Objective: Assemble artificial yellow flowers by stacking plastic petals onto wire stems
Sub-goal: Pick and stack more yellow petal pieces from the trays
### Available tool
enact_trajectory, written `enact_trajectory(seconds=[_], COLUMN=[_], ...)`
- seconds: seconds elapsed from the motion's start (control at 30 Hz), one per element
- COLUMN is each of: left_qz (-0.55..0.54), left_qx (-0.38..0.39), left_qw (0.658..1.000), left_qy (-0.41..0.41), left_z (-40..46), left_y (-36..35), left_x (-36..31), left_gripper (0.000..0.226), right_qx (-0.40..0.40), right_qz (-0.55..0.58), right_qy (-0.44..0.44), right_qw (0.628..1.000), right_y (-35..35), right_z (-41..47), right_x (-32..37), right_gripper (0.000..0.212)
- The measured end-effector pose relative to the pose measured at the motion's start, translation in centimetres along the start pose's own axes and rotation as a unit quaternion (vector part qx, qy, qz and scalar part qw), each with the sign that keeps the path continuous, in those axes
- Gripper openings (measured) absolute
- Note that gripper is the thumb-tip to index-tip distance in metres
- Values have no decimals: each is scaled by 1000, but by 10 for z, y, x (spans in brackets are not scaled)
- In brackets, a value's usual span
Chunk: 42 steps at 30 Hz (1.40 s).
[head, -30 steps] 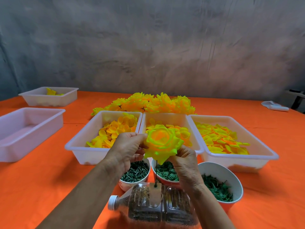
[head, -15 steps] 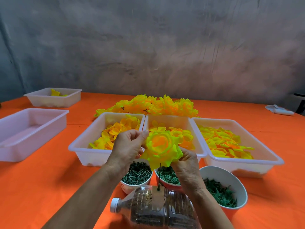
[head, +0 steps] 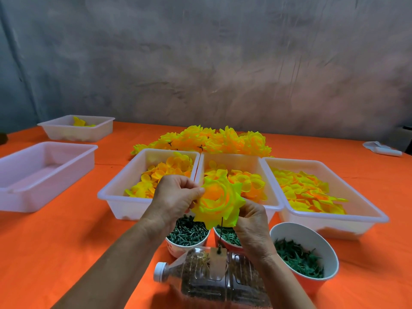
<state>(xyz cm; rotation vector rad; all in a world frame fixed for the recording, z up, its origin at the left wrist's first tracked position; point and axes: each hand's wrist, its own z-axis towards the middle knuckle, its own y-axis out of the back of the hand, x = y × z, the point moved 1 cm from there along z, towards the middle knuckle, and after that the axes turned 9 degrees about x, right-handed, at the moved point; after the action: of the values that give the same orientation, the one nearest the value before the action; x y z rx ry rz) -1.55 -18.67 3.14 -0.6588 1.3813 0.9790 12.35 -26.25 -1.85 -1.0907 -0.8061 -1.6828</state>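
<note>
Head view shows the left hand (head: 176, 198) pinching the left edge of the yellow flower (head: 219, 202) at frame centre, fingers curled on its outer petals, while the right hand (head: 253, 225) cups and grips it from below right. Compared with a second ago, the flower head has tilted so its orange centre faces more up and left, and the thin wire stem (head: 221, 233) now shows longer beneath it, running down to the clear bottle (head: 214, 277) lying at lower centre. That suggests the petal layers are being seated and turned into shape, with this bloom near done. Just behind stand three white trays (head: 116, 197) of loose petals, with cups of green parts (head: 187, 234) below and finished flowers (head: 214, 140) piled farther back.
</note>
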Motion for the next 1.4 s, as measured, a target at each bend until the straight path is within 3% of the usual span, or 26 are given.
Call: enact_trajectory(seconds=[0.33,0.47,0.8,1.4], left_qz=[-24,-5,-40,-23], left_qx=[-6,32,-2,-30], left_qw=[1000,998,999,999], left_qy=[-6,51,30,-17], left_z=[-4,-7,-7,-9], left_y=[-2,-5,-7,-11], left_x=[-5,-6,-10,-10], left_gripper=[18,29,7,15], right_qx=[-3,-8,-3,-1], right_qz=[48,64,36,-105], right_qy=[-3,4,1,-73], right_qw=[999,998,999,992], right_y=[1,0,0,10], right_z=[1,0,-3,-10], right_x=[-2,1,8,9], right_gripper=[18,16,15,7])
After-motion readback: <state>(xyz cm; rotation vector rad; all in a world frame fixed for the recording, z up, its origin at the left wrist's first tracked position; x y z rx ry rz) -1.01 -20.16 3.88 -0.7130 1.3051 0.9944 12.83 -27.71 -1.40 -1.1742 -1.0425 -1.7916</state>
